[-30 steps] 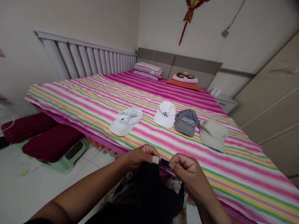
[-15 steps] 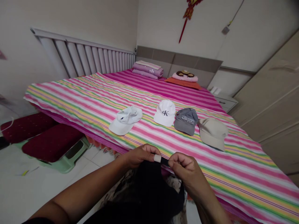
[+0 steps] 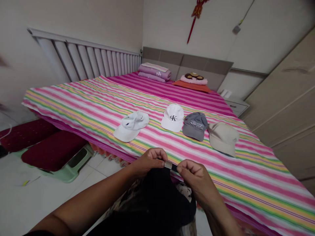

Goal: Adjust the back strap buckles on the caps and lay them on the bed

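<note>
A black cap [image 3: 157,193] hangs below my two hands, dark against my black clothing, so its full outline is hard to make out. My left hand [image 3: 151,161] pinches the back of the cap beside a silvery buckle [image 3: 168,164], thumb against the buckle's left end. From the buckle's right side runs a short black strap [image 3: 174,168], its end pinched between the thumb and fingers of my right hand [image 3: 195,173]. On the bed beyond lie a pale cap [image 3: 131,126], a white cap [image 3: 173,118], a grey cap [image 3: 195,126] and a beige cap [image 3: 223,137].
A striped sheet [image 3: 81,101] covers the bed in front of me. Folded purple bedding [image 3: 154,72] and a pink folded item [image 3: 193,79] lie near the headboard [image 3: 194,65]. Red-topped stools [image 3: 52,152] stand at left, a radiator [image 3: 86,59] behind, a nightstand [image 3: 236,106] at right.
The buckle has shifted slightly up and right toward my right hand and turned, looking more metallic now. Less strap shows between it and my right fingers. Both hands keep their pinch.
</note>
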Demonstrator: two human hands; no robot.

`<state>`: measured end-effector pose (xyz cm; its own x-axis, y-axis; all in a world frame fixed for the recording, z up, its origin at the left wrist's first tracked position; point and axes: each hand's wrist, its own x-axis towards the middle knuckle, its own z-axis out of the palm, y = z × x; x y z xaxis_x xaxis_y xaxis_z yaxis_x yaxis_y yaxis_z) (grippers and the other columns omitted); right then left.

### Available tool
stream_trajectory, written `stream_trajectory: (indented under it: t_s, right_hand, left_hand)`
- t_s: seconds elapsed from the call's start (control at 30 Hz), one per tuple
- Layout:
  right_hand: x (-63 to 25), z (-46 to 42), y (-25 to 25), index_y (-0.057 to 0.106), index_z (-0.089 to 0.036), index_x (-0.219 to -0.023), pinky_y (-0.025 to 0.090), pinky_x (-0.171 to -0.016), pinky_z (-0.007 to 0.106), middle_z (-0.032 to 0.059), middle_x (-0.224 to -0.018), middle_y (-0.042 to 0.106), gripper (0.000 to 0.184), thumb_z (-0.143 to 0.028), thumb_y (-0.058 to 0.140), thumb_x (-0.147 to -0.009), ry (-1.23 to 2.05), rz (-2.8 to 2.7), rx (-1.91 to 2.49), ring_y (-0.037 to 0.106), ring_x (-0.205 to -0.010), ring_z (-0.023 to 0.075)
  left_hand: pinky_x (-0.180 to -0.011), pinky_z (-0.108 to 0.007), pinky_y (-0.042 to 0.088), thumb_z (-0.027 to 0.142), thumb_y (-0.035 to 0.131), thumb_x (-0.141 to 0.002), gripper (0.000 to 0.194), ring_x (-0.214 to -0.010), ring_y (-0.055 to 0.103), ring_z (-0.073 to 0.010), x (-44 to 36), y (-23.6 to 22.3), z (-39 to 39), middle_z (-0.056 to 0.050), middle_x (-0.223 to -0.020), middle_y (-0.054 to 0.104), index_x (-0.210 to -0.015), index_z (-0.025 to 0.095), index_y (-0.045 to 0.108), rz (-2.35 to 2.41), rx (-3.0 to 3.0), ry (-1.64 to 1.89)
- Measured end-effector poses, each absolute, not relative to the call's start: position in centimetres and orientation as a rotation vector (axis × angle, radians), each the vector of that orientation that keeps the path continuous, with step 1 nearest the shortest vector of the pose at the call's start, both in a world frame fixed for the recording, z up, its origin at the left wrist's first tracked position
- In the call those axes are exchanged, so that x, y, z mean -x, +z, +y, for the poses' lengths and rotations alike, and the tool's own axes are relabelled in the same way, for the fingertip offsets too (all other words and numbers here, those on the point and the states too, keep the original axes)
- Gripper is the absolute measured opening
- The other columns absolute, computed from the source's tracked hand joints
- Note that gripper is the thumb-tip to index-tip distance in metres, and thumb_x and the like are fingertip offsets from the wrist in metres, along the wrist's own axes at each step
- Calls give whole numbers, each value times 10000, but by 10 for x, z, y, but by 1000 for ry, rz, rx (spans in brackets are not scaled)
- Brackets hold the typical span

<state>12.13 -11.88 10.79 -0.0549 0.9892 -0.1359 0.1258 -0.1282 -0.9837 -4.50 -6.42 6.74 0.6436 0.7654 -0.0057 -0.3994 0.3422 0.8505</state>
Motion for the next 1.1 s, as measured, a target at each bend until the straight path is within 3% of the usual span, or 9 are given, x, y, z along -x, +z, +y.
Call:
stream_trajectory:
  t_s: [0.2,0.4,1.1]
  right_hand:
    - [-119,-118,101,520,-155,-568,126,-361,188,-105,-386,296,219,-334,633,-625,1476,-1038,1259,175,-360,30]
    - [-114,-119,93,496,-164,-598,92,-355,185,-126,-362,254,239,-337,660,-625,1608,-855,1162,139,-341,22]
    - [-111,-117,86,470,-161,-605,98,-365,181,-129,-370,249,249,-313,659,-663,1726,-808,1062,124,-354,20]
  left_hand:
    - [-498,-161,348,219,760,-503,333,-523,496,-58,44,65,-64,4,-640,577,-750,123,559,401,-947,782]
    - [-508,-151,340,191,770,-488,319,-514,476,-39,39,66,-67,32,-607,567,-738,130,582,460,-951,894]
    - [-594,-199,391,251,778,-478,288,-596,538,-92,40,55,-69,-11,-658,640,-727,141,685,526,-945,1020]
